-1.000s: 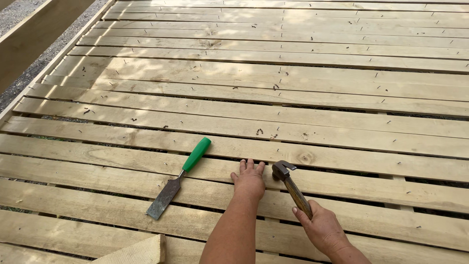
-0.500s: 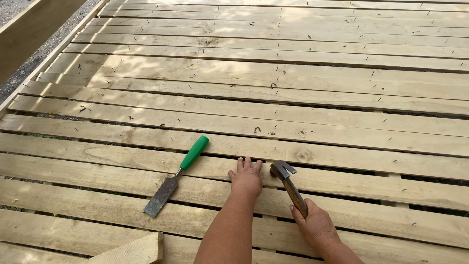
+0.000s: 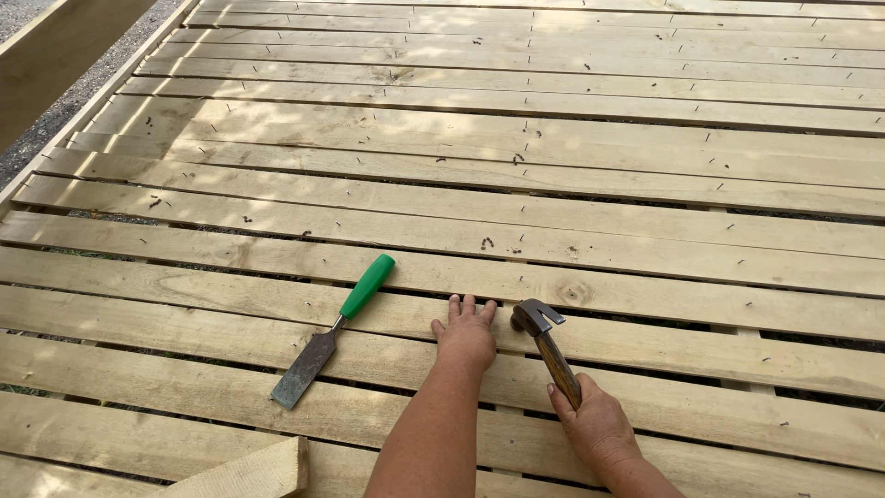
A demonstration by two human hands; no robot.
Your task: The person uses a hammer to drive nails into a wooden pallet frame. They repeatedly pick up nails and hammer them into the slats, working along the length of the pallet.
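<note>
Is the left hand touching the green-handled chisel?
Apart. The head view shows the left hand flat on a board, with bare wood plainly visible between it and the chisel.

Bright, sharp daylight; dappled shadows across upper boards (image 3: 387, 120).

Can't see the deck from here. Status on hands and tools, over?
Left hand flat on a deck board, empty. Right hand gripping the hammer, head at the board. Green-handled chisel lying left, clear of both.
</note>
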